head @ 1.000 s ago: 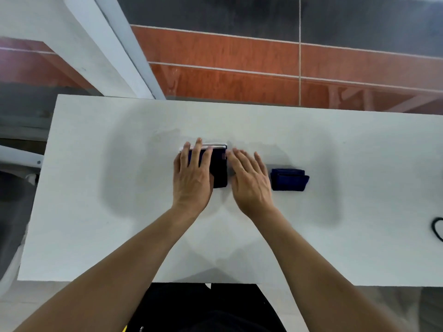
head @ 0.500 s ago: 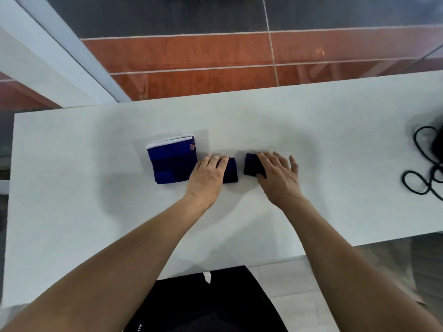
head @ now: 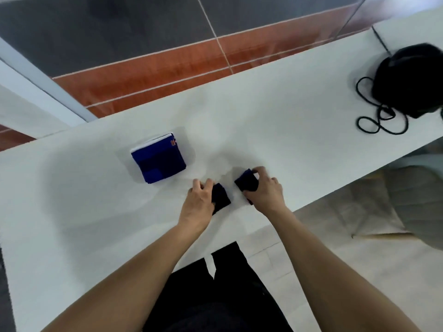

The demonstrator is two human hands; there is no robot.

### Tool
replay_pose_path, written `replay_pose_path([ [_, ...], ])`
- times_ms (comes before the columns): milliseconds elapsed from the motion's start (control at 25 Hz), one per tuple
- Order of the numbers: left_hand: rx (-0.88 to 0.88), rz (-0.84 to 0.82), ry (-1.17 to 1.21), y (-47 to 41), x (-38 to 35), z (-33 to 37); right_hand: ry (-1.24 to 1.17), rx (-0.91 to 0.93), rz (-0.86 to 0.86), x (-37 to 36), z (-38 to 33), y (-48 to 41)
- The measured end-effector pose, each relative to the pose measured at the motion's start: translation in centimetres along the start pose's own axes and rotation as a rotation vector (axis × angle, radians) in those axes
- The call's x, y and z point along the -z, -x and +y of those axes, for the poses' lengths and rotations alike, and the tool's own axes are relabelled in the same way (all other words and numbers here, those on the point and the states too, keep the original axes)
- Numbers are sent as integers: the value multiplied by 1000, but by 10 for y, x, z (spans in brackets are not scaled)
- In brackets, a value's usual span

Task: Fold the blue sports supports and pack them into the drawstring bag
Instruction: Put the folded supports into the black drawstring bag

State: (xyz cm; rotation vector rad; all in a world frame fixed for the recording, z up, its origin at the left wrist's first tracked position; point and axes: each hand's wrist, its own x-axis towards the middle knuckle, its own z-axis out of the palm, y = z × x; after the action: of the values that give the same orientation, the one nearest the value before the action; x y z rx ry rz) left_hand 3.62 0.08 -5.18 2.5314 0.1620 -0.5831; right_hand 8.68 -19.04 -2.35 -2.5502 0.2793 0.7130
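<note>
A folded blue support [head: 159,160] with a white edge lies flat on the white table [head: 275,130], left of both hands. My left hand [head: 199,202] grips a small dark blue support [head: 221,197] near the table's front edge. My right hand [head: 263,189] curls round a second small dark blue support [head: 245,182] just to the right. A narrow gap separates the two small supports. The black drawstring bag [head: 410,82] sits at the far right of the table, its black cord [head: 378,121] looped in front of it.
The table's front edge runs diagonally close under my hands. Beyond the back edge are red and grey floor tiles. A grey cushioned seat [head: 417,202] stands below the table's right end.
Both hands left the large folded support and moved right onto the small dark one. It now shows as two small pieces, one gripped in each hand. The view swung right, revealing the bag.
</note>
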Motion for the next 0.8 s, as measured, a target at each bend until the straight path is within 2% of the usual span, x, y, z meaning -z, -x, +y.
replay_pose_path([
  [120, 76, -64, 238, 14, 4, -3, -164, -121, 2, -6, 15, 32],
  [200, 68, -96, 327, 22, 5, 3, -316, -153, 73, -6, 28, 52],
  [360, 45, -116, 350, 31, 8, 24, -394, -171, 177, 6, 51, 81],
  [520, 44, -146, 351, 30, 11, 53, -425, -168, 161, 20, 65, 87],
  [800, -57, -96, 444, 16, -1, 168, -541, -76, 205, 99, 116, 74],
])
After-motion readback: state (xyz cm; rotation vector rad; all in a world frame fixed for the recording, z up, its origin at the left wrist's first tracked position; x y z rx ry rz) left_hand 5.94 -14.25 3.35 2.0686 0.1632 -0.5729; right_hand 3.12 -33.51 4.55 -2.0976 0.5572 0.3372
